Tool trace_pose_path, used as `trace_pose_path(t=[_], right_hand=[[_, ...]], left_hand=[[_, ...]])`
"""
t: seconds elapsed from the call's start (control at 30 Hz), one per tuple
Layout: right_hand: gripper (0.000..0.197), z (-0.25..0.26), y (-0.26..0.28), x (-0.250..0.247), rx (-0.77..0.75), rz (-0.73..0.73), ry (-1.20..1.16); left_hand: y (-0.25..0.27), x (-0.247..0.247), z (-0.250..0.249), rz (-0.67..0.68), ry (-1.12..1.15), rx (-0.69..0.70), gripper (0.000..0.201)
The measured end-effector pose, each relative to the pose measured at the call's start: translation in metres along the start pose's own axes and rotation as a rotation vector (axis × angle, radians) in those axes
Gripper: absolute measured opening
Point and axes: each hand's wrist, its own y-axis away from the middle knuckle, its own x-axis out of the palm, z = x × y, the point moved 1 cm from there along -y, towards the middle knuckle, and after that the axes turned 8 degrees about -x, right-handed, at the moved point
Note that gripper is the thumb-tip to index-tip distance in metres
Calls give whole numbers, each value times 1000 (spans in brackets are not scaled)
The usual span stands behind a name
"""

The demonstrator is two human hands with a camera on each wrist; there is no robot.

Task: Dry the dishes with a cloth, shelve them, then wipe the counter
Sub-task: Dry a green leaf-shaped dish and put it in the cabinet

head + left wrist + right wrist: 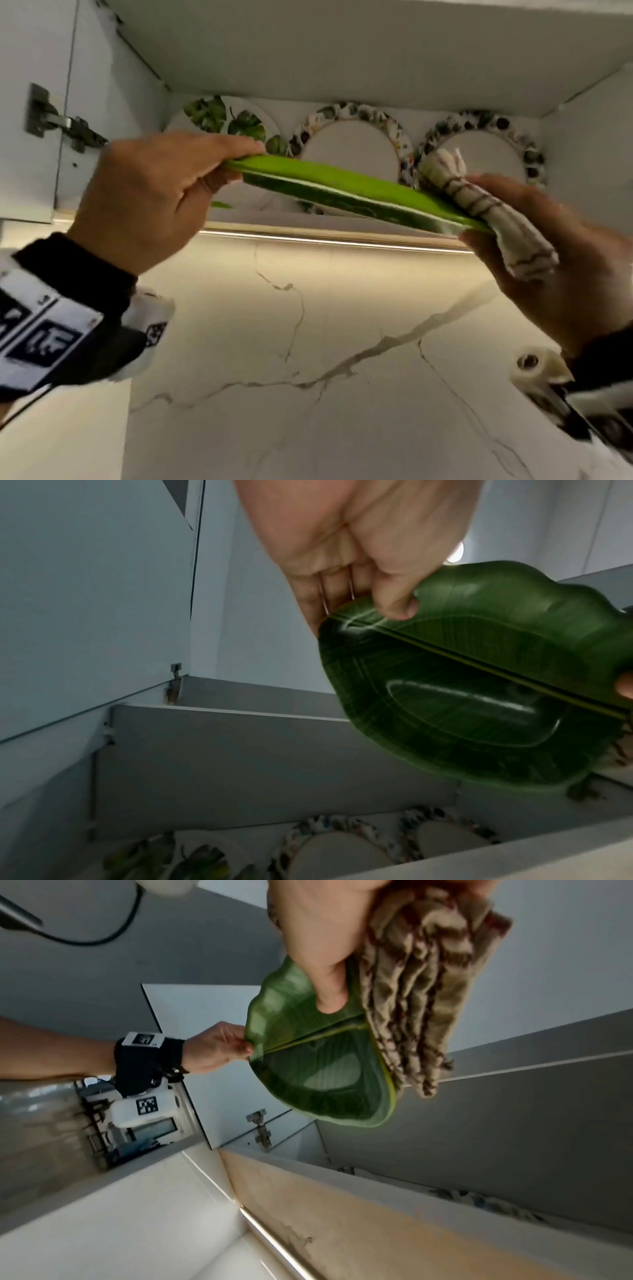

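A green leaf-shaped dish (346, 190) (479, 680) (318, 1066) is held edge-on in front of the open wall cabinet. My left hand (164, 192) (359, 561) pinches its left end, thumb on top. My right hand (555, 267) (322, 942) grips the dish's right end together with a bunched beige cloth with dark stripes (486, 212) (421, 988). The cloth lies over the dish's right rim.
Inside the cabinet three patterned plates stand against the back wall: a leaf-print one (233, 120) and two with mottled rims (352, 144) (489, 144). The cabinet door (30, 102) with its hinge (61, 123) hangs open at left. A marble backsplash (308, 342) lies below the lit shelf edge (335, 240).
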Motion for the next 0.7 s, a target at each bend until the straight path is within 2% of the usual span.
trace_pose_path(t=[0.03, 0.1, 0.13, 0.27, 0.37, 0.53, 0.7], right_hand=[[37, 6, -22, 0, -15, -20, -7], [40, 2, -47, 18, 51, 71, 114], [42, -4, -56, 25, 42, 162, 103], [51, -21, -76, 68, 113, 494, 77], [55, -36, -76, 89, 226, 649, 55], [59, -54, -70, 90, 365, 826, 6], [66, -64, -84, 93, 419, 1164, -65]], left_hand=[[-4, 0, 10, 15, -66, -8, 37], [-15, 3, 38, 21, -137, 2, 32], [-21, 10, 49, 70, -145, 1, 29], [-21, 45, 86, 387, -192, -201, 30], [-14, 67, 95, 585, -282, -308, 37], [-18, 95, 95, 692, -268, -285, 38], [-30, 110, 93, 809, -254, -300, 40]])
